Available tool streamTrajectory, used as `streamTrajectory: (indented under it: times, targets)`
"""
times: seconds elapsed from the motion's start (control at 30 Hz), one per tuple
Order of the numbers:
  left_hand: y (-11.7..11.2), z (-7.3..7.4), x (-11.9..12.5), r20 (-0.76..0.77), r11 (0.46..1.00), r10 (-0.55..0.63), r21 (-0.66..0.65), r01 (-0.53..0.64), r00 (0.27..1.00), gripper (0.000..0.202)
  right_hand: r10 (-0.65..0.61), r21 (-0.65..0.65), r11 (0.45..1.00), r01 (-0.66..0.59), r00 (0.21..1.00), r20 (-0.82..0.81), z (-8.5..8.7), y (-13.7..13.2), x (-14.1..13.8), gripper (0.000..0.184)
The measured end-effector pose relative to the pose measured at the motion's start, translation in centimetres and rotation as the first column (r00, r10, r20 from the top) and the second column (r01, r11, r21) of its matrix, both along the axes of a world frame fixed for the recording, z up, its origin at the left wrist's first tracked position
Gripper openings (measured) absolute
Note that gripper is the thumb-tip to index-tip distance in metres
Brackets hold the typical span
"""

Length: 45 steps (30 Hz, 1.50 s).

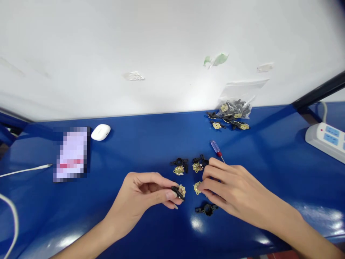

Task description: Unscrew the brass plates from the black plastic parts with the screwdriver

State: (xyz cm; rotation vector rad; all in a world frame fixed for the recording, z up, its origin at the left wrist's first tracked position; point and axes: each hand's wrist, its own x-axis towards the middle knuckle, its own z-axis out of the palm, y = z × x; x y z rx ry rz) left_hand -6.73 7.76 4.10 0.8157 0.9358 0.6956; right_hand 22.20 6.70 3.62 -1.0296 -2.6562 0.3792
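My left hand [145,194] is closed, pinching a small black plastic part [176,190] between thumb and fingers. A round brass-coloured metal plate [182,190] shows just behind that part; whether the two are joined I cannot tell. My right hand [229,185] has its fingers curled together, the tips at the edge of another brass-coloured plate [197,187], partly covered by them. Beyond the hands are a black plastic frame [180,161] with a brass-coloured plate [178,170], and another such plate [196,167]. Nearer me lies a black plastic frame [207,209].
A small screwdriver [216,148] lies beyond my right hand. By the wall are a clear bag [237,104] of parts and several loose ones. A phone [71,154], white case [101,132] and cable [27,169] lie left; a power strip [327,138] sits right.
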Motion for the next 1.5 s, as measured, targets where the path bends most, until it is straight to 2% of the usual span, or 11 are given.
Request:
streamTrajectory:
  times: [0.47, 0.8, 1.3, 1.5]
  targets:
    - [0.0, -0.1, 0.1, 0.008, 1.0, -0.007, -0.011, 0.007, 1.0, 0.008, 0.011, 0.013, 1.0, -0.012, 0.999, 0.038, 0.0, 0.0, 0.0, 0.02]
    - [0.0, -0.1, 0.1, -0.003, 1.0, -0.005, -0.01, 0.004, 1.0, 0.008, 0.051, 0.143, 0.987, -0.068, 0.992, 0.117, -0.3, -0.7, -0.5, 0.023]
    - [-0.1, 0.0, 0.2, -0.011, 1.0, 0.006, 0.0, -0.006, 1.0, 0.008, -0.008, 0.171, 0.985, -0.013, 0.992, 0.127, 0.1, -1.5, -1.2, 0.024]
    - [-0.2, 0.0, 0.2, -0.013, 1.0, 0.009, 0.009, -0.009, 1.0, 0.008, -0.031, 0.185, 0.983, 0.011, 0.994, 0.106, -0.4, -1.8, -1.5, 0.029]
